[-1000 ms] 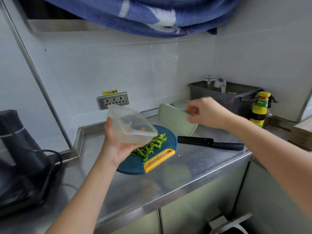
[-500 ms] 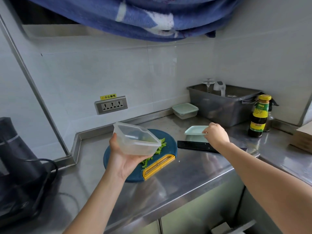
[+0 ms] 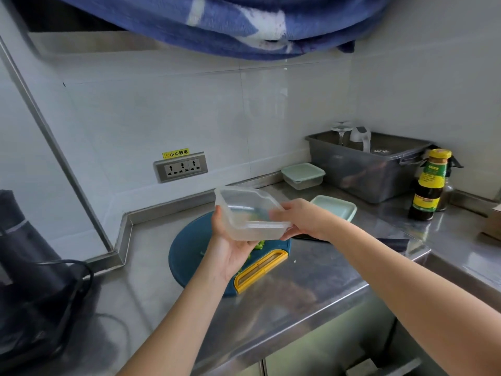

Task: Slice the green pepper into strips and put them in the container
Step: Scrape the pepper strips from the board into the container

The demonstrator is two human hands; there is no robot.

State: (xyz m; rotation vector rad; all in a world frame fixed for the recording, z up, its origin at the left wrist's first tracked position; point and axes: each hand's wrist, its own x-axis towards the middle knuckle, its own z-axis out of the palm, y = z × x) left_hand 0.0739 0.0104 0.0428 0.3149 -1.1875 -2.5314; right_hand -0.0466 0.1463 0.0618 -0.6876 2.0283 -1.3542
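A clear plastic container (image 3: 244,210), empty and without its lid, is held in the air over the blue round cutting board (image 3: 187,251). My left hand (image 3: 230,248) cups it from below and at its left wall. My right hand (image 3: 301,218) grips its right rim. Green pepper strips (image 3: 259,244) lie on the board, mostly hidden behind the container and my left hand. The pale green lid (image 3: 334,206) lies flat on the counter behind my right hand. The black knife (image 3: 393,241) lies on the counter, largely covered by my right forearm.
A second lidded container (image 3: 303,175) stands by the back wall, next to a grey bin (image 3: 366,164) holding glassware. A sauce bottle (image 3: 429,185) stands at the right. A black appliance with its cord (image 3: 32,267) fills the left. The steel counter edge (image 3: 298,321) runs in front.
My right hand set the lid down on the counter, then moved left and took hold of the container's right rim. My left hand kept the container raised above the board.
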